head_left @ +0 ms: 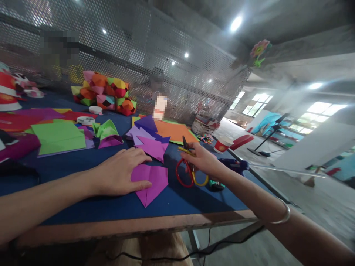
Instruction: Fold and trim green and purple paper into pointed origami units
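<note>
My left hand (122, 173) lies on a folded magenta paper (155, 179), thumb and fingers stretched apart, covering its left part. That sheet has a centre crease and a point toward the front edge of the table. To its right, my right hand (198, 157) is closed on a pair of scissors (184, 181) with one red and one yellow handle loop. Their dark blades point away from me and the loops hang toward me. Just beyond the magenta sheet are cut magenta pieces (154, 147) and purple paper (146, 125).
An orange sheet (174, 132) and a green sheet (59, 136) lie on the blue tabletop (111, 208). Colourful paper ornaments (105, 92), a folded green piece (107, 129) and tape rolls (85, 120) sit at left. Rightward are a glue gun (234, 165), paper cup (222, 145) and basket (205, 125).
</note>
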Demonstrator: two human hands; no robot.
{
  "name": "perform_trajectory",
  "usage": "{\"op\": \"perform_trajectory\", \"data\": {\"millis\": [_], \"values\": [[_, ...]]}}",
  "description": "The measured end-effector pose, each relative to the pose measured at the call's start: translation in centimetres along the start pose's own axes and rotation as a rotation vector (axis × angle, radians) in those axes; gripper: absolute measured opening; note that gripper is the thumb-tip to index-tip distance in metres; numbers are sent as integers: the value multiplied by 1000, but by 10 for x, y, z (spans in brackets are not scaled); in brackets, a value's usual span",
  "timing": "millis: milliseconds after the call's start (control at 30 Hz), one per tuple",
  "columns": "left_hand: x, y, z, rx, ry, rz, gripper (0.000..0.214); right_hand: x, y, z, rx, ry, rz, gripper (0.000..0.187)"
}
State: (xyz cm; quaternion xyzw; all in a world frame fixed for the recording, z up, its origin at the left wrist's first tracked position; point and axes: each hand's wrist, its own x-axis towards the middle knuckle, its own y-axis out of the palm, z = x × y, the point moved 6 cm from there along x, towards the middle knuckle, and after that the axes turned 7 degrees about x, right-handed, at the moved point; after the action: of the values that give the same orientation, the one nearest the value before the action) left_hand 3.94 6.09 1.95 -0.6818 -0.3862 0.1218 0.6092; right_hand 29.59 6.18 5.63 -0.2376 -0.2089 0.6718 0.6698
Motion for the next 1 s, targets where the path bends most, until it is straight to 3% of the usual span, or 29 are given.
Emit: {"op": "perform_trajectory", "data": {"millis": [133, 267, 467, 567, 667, 767, 867, 933, 1000], "values": [[0, 1, 1, 0, -10, 10, 64, 4, -14, -5, -263, -37, -79, 26], [-1, 1, 3, 0, -6, 4, 65, -8, -3, 10, -419, -187, -142, 29], [-3, 0, 1, 4, 31, -35, 61, -26, 54, 34, -445, -455, 146, 35], [-3, -4, -1, 1, 47, -62, 65, -23, 65, 40, -474, -487, 195, 43], [-5, -9, -5, 4, 51, -91, 65, -12, 66, 40, -384, -432, 280, 49], [-9, -17, -13, 19, 94, -163, 55, -1, 65, 37, -148, -344, 405, 38], [-18, -30, -28, 33, 198, -332, 36, 7, 57, 37, 89, -343, 303, 23], [-25, -36, -36, 35, 261, -434, 25, 5, 52, 35, 192, -374, 208, 24], [-30, -36, -44, 69, 312, -486, 27, -2, 54, 30, 235, -379, 199, 30]]}}
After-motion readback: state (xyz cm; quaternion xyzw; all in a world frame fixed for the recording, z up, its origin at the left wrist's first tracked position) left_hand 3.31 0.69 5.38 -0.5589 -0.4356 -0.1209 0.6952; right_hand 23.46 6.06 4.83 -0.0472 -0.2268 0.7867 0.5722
